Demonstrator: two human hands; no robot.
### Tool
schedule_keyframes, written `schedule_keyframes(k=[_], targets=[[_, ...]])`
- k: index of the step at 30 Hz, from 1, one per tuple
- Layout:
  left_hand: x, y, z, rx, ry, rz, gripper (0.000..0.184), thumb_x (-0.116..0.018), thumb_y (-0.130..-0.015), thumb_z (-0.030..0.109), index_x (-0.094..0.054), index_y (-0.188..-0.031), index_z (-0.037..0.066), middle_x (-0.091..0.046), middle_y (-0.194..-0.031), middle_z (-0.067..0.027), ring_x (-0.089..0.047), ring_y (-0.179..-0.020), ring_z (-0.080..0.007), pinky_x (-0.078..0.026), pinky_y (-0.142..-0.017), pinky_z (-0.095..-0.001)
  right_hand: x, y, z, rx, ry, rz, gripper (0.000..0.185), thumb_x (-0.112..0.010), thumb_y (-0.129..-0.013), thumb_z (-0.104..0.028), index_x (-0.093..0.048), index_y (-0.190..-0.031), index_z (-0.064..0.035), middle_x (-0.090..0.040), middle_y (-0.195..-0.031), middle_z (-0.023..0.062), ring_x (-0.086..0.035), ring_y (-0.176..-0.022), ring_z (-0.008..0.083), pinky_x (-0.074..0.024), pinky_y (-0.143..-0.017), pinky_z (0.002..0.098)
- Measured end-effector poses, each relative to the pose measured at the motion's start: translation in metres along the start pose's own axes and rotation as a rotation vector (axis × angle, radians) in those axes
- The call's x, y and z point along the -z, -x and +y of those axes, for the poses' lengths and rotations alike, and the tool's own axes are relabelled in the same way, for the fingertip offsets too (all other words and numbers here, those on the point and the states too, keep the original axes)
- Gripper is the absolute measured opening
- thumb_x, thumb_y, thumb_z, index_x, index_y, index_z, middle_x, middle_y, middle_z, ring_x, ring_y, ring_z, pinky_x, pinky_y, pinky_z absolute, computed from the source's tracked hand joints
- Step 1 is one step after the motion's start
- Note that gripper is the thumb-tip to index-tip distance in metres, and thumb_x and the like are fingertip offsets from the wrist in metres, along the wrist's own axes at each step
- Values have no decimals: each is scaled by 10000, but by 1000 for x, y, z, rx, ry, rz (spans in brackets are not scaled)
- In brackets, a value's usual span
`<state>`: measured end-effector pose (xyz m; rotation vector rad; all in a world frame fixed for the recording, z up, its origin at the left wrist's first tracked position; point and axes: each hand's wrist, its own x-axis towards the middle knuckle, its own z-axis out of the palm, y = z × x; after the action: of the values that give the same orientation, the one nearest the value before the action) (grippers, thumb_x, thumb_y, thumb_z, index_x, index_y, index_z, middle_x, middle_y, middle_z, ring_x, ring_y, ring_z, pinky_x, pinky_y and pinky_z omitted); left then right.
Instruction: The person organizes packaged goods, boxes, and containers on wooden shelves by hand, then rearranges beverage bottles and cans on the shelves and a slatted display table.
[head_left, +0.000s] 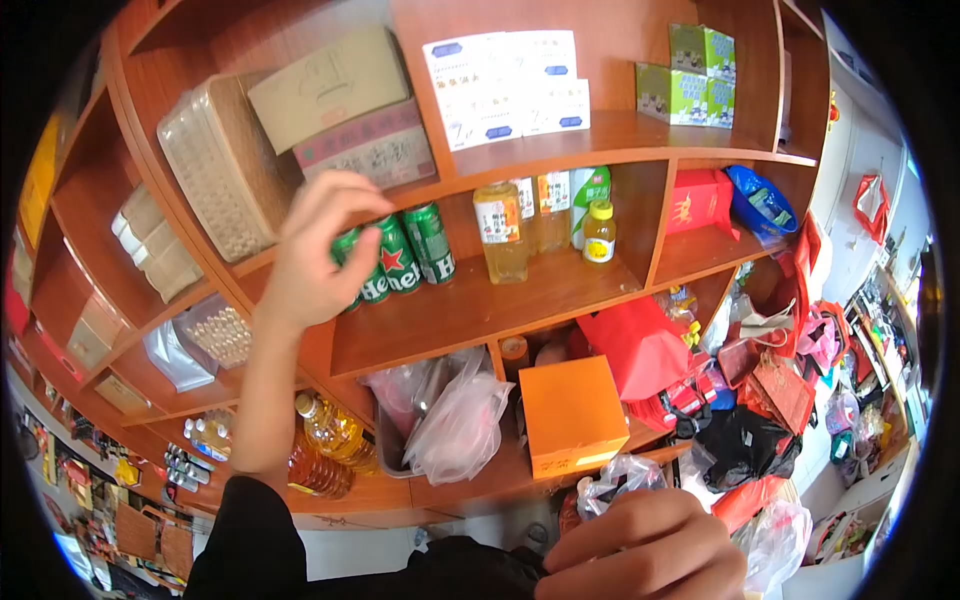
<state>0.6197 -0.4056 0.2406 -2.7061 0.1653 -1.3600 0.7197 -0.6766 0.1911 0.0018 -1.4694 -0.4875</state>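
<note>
I see the left hand [325, 240] curled at the leftmost of the green cans [403, 262], which stand on the middle shelf [480, 310]; whether its fingers grip, I cannot tell; the right hand [640, 550] hangs in the foreground, fingers bent, any hold unclear to me.

Blue basin [743, 184] beside red bag [700, 203], green boxes [690, 97] higher up.

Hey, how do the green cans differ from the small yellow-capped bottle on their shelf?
The green cans are green with white lettering; the small bottle is yellow around a pale label. The left hand hides part of the cans but none of the bottle. All stand upright on one shelf.
</note>
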Motion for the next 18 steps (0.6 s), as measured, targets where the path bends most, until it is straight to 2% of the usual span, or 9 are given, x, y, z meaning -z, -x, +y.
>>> schedule_keyframes(k=[3,6,7,8,13,15,16,17,18], targets=[[-41,-23,-13,54,52,-52,158,-604,-853,-24,-622,-1009,-3,-580,-1044,-141,-589,-1020,-295,-460,-918,-355,28,-6,-8,22,49,-69,414,-631,-939,-92,-650,-1212,-403,-681,-864,128,-605,-627,236,-552,-578,390],[-80,-29,-32,19,-60,66,155,-637,-793,-22,-627,-938,31,-587,-930,-100,-592,-885,-291,-455,-820,-367,64,3,-55,-274,152,-156,388,-577,-974,-52,-641,-1179,-376,-685,-873,122,-619,-636,241,-569,-583,409],[-87,-29,-35,-38,-210,120,148,-649,-767,-9,-626,-901,49,-587,-864,-78,-589,-825,-292,-449,-764,-376,67,-1,-52,-311,95,-103,296,-574,-963,-41,-649,-1155,-254,-664,-822,95,-598,-633,199,-538,-596,348],[-92,-30,-32,-32,-244,169,138,-644,-756,-6,-624,-876,60,-588,-830,-69,-581,-787,-288,-428,-732,-375,93,21,-62,-473,204,-159,215,-648,-888,-80,-593,-695,0,-703,-720,142,-661,-587,283,-555,-529,366],[-105,-31,-35,24,-360,256,159,-626,-765,18,-598,-910,76,-599,-802,-66,-569,-734,-283,-388,-692,-390,140,148,-70,-1068,318,538,174,-582,-886,55,-569,-1059,36,-646,-774,125,-643,-674,188,-518,-674,290],[-104,-31,-27,150,-300,258,212,-644,-770,25,-607,-971,80,-602,-814,-67,-563,-740,-273,-401,-708,-392,159,211,-79,-1240,296,837,128,-555,-891,62,-574,-1012,23,-627,-804,91,-620,-636,176,-487,-618,261],[-108,-35,-24,181,-285,276,234,-651,-772,28,-608,-995,80,-599,-814,-67,-561,-746,-272,-404,-712,-395,165,254,-91,-1278,428,858,134,-525,-878,88,-572,-975,8,-597,-778,66,-600,-619,159,-484,-589,257],[-110,-37,-21,215,-277,288,255,-657,-774,31,-609,-1019,81,-596,-814,-68,-559,-752,-271,-407,-717,-398,168,301,-111,-1390,404,996,124,-565,-907,-98,-636,-941,-3,-669,-794,125,-667,-653,252,-539,-609,358],[-110,-37,-19,255,-275,296,277,-664,-776,34,-609,-1043,82,-593,-815,-69,-557,-757,-270,-410,-721,-400,179,395,-143,-1457,620,900,172,-584,-943,-57,-635,-1102,-99,-602,-766,50,-540,-623,143,-472,-600,290]])
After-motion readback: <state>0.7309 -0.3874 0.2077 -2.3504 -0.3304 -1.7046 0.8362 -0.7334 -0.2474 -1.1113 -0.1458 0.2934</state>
